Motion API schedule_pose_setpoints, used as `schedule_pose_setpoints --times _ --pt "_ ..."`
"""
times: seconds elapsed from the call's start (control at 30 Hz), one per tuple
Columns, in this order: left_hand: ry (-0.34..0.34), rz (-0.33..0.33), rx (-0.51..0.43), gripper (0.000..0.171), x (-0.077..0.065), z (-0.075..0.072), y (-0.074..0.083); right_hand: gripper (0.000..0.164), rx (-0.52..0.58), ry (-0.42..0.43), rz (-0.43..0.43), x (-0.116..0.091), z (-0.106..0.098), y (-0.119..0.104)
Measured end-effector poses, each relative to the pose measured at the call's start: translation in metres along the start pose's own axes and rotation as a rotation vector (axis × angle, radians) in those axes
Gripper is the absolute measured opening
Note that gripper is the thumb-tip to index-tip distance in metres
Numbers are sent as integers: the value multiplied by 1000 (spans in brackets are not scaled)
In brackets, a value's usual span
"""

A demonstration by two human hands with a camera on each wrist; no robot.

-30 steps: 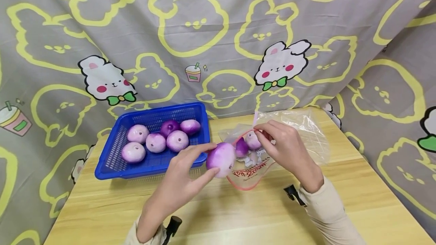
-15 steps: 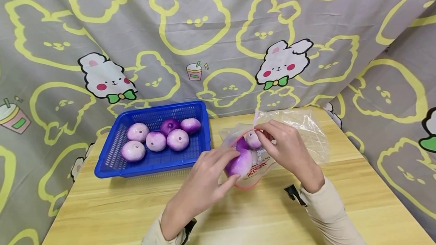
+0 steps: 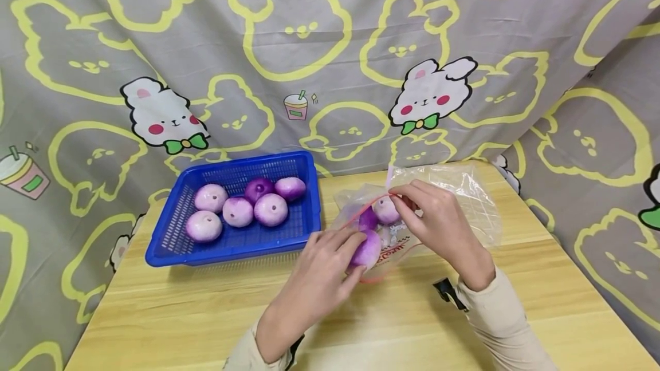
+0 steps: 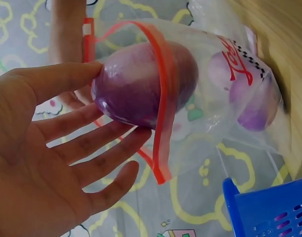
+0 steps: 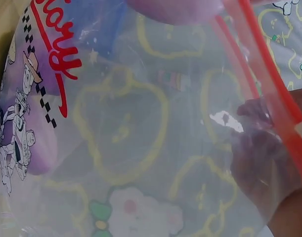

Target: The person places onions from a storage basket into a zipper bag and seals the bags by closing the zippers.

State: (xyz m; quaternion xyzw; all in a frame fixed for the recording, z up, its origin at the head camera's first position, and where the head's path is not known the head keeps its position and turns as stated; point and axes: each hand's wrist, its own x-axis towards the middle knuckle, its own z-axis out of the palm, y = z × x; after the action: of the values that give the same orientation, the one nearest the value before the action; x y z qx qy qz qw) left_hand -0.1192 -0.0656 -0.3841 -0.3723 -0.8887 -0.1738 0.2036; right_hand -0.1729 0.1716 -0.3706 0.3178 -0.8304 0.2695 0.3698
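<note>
My left hand (image 3: pixel 322 276) grips a purple onion (image 4: pixel 133 84) between thumb and fingertips, partway through the mouth of a clear zip bag (image 4: pixel 190 143) with a red rim. By its upper rim, the bag is pinched in my right hand (image 3: pixel 438 219), which holds the mouth apart. Inside the bag lie a pale onion (image 3: pixel 385 209) and a darker purple onion (image 3: pixel 368 220), next to red lettering. In the right wrist view, fingers of the right hand (image 5: pixel 269 163) show through the film, and the held onion (image 5: pixel 175 7) appears at the top edge.
A blue plastic basket (image 3: pixel 232 253) with several purple-white onions (image 3: pixel 270 209) stands on the wooden table (image 3: pixel 196 319) at the left. Another clear plastic bag (image 3: pixel 464 188) lies flat behind the right hand. A patterned grey curtain (image 3: pixel 330 62) rises behind the table.
My left hand has carried the onion rightward from beside the basket into the bag's mouth. My right hand keeps its place on the rim.
</note>
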Motion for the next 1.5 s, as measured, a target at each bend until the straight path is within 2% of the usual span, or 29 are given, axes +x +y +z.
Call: schedule_pose_setpoints --times 0.23,0.43,0.7,1.07,1.27,1.5 --pt "-12 -4 46 45 -3 6 -2 18 20 9 8 0 -1 2" --pt "-50 -5 90 49 -4 7 -2 14 28 -5 27 0 -1 4" --pt "-91 -20 112 60 -5 10 -1 7 21 -19 30 -2 -2 4" --pt "-137 -44 146 44 -6 10 -1 18 9 -7 9 0 -3 4" --pt "-126 -25 84 39 -6 7 -2 19 7 -10 16 1 -2 4" --pt "-11 5 -56 27 -2 -1 -10 18 -1 -10 24 0 -2 4"
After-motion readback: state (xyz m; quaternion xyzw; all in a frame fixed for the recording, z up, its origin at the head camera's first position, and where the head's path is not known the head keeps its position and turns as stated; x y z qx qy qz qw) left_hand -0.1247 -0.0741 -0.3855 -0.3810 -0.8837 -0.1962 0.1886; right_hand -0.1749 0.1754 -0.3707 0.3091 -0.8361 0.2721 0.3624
